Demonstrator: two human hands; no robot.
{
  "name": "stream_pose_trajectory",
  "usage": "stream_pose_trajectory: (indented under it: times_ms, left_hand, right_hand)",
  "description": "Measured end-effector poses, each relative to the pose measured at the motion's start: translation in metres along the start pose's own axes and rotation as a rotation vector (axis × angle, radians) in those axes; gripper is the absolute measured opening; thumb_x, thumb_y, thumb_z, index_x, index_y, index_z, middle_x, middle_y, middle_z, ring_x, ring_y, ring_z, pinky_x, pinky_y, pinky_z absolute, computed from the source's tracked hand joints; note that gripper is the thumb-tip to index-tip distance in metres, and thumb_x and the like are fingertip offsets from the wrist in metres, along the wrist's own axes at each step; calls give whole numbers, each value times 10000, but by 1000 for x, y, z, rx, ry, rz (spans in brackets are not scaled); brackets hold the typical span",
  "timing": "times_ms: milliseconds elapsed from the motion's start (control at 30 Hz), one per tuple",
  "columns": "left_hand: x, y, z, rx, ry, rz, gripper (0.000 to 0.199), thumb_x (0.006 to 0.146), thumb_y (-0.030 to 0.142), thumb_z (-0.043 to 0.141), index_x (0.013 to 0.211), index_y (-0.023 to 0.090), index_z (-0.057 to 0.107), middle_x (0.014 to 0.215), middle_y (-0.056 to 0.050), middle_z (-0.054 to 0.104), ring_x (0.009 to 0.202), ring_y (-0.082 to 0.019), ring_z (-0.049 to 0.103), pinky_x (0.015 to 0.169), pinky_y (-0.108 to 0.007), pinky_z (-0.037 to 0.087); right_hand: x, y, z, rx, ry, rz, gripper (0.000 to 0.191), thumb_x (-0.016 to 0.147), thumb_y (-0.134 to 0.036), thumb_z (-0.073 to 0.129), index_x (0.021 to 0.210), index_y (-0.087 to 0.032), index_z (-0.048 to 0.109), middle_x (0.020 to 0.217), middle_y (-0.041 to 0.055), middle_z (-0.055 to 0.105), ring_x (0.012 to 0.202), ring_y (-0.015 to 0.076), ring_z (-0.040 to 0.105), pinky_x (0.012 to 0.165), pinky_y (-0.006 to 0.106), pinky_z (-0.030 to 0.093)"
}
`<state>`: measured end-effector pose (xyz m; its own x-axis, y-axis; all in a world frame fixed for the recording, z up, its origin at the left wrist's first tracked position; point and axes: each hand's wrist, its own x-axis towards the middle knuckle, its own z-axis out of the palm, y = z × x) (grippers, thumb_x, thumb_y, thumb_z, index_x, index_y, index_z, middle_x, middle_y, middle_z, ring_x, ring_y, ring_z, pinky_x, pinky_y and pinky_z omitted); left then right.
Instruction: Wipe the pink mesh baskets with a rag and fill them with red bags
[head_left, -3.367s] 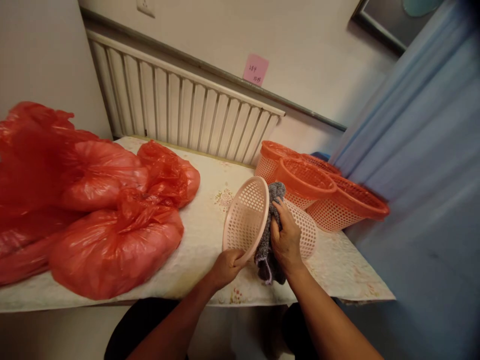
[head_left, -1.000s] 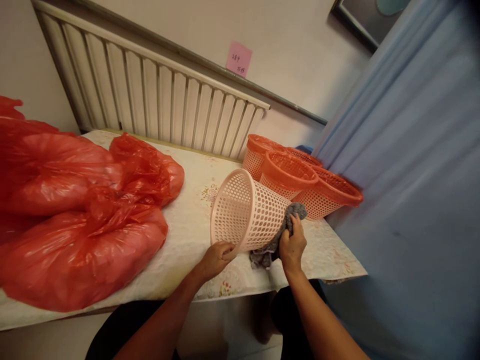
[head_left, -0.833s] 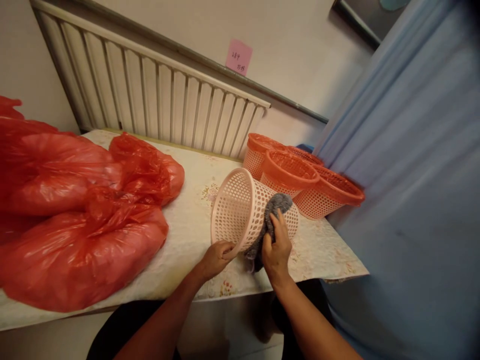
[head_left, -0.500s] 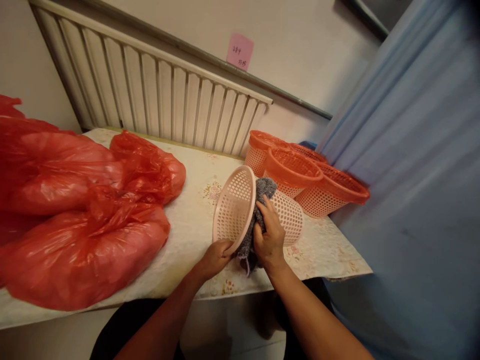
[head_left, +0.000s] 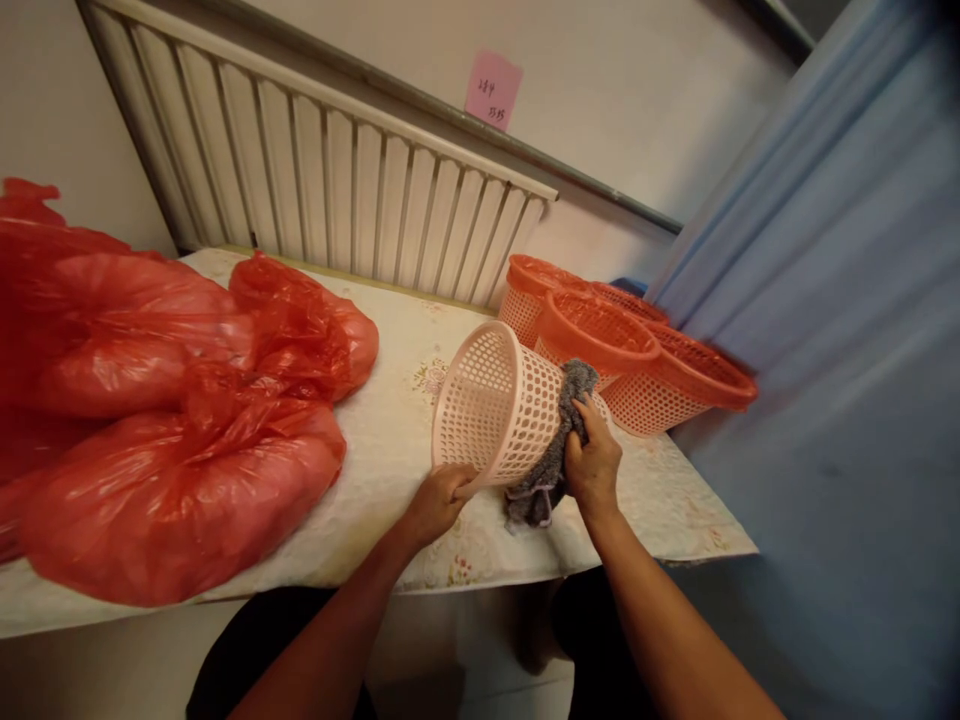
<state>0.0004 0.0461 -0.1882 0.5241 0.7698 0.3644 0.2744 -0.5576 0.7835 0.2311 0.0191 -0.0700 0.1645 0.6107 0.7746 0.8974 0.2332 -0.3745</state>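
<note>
A pale pink plastic wastebasket [head_left: 534, 412] with a lattice wall lies tipped on its side over the table, its mouth facing left. My left hand [head_left: 441, 502] is closed on the lower part of its rim. My right hand [head_left: 594, 462] presses a dark grey cloth [head_left: 551, 465] against the outside of the basket, near its base. The cloth wraps over the wall and hangs down below it, with a thin light purple loop showing. The basket's far end is partly hidden behind the cloth and my right hand.
Several wastebaskets lined with red bags [head_left: 600, 335] stand at the back right, close behind the pink one. Full red plastic bags [head_left: 180, 490] cover the left of the table [head_left: 397, 400]. A radiator [head_left: 330, 180] runs behind; a blue curtain [head_left: 840, 330] hangs at right.
My right hand and the cloth have slid right along the basket's side, from near the rim towards the base. The left hand still grips the rim. The view has shifted slightly.
</note>
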Motion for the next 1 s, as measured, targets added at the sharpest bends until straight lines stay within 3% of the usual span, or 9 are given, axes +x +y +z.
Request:
stream_pose_trajectory:
  times_ms: [200, 367, 533, 667, 833, 900, 1000]
  left_hand:
    - [6, -10, 9, 18, 3, 7, 307, 814, 110, 488, 1023, 194, 696, 1097, -53, 700, 1056, -201, 593, 1003, -363, 380]
    - [0, 6, 10, -64, -79, 48, 408, 711, 48, 485, 1040, 175, 690, 1058, -49, 711, 974, -191, 617, 910, -313, 433]
    - [-7, 24, 4, -128, -75, -28, 396, 644, 22, 456, 914, 154, 713, 874, -13, 707, 790, -157, 608, 730, -238, 438]
    - [-8, 25, 3, -128, -40, -49, 266, 695, 54, 472, 810, 137, 698, 755, -1, 668, 722, -143, 578, 658, -218, 411]
    - [-9, 22, 4, -223, -22, -47, 266, 743, 108, 498, 922, 140, 691, 837, -11, 687, 772, -150, 594, 722, -228, 446]
    - [-10, 21, 2, -218, -12, -65, 224, 755, 128, 493, 879, 134, 679, 820, -12, 676, 767, -152, 586, 717, -231, 445]
    - [-9, 18, -1, -155, 0, -94, 153, 749, 131, 478, 750, 134, 631, 719, 4, 614, 698, -138, 536, 657, -222, 414]
  right_hand:
    - [-4, 65, -8, -120, 46, 132, 492, 736, -129, 414, 1189, -134, 606, 1309, 141, 580, 1233, 246, 530, 1072, 473, 381]
    - [-9, 75, -16, -120, 77, 202, 484, 726, -142, 410, 1160, -144, 625, 1242, 127, 628, 1186, 237, 560, 1050, 462, 403]
    - [-10, 38, -20, -67, 93, 166, 458, 759, -136, 413, 1163, -154, 627, 1313, 119, 582, 1250, 231, 518, 1098, 470, 358]
    - [-12, -28, -17, 63, -10, 52, 465, 790, -110, 403, 1202, -183, 605, 1384, 91, 522, 1305, 217, 467, 1124, 477, 336]
    - [-16, -103, -9, 196, -100, -108, 527, 804, -63, 384, 1286, -212, 536, 1456, 63, 437, 1358, 196, 396, 1152, 457, 313]
    - [-14, -112, -4, 188, -109, -151, 545, 807, -55, 382, 1313, -216, 506, 1469, 61, 416, 1375, 190, 369, 1157, 455, 308]
    - [-4, -102, 4, 136, -110, -203, 568, 789, -31, 377, 1326, -179, 487, 1467, 92, 415, 1385, 180, 347, 1158, 451, 304]
